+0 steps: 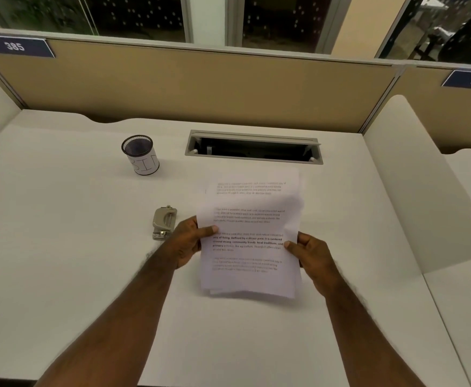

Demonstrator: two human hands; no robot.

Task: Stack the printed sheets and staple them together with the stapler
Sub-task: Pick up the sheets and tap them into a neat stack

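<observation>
A loose stack of printed sheets (pixel 252 255) is lifted off the white desk (pixel 61 247), its edges not quite aligned, with short paragraphs of text on the top page. My left hand (pixel 191 241) pinches the stack's left edge, thumb on top. On the opposite edge my right hand (pixel 309 252) grips the same way. A small grey metal stapler (pixel 163 223) lies on the desk just left of my left hand, untouched.
A black mesh pen cup (pixel 141 155) with a white label stands at the back left. A grey cable hatch (pixel 253 148) is set into the desk behind the sheets. Beige partition walls and white side dividers (pixel 424 191) enclose the desk.
</observation>
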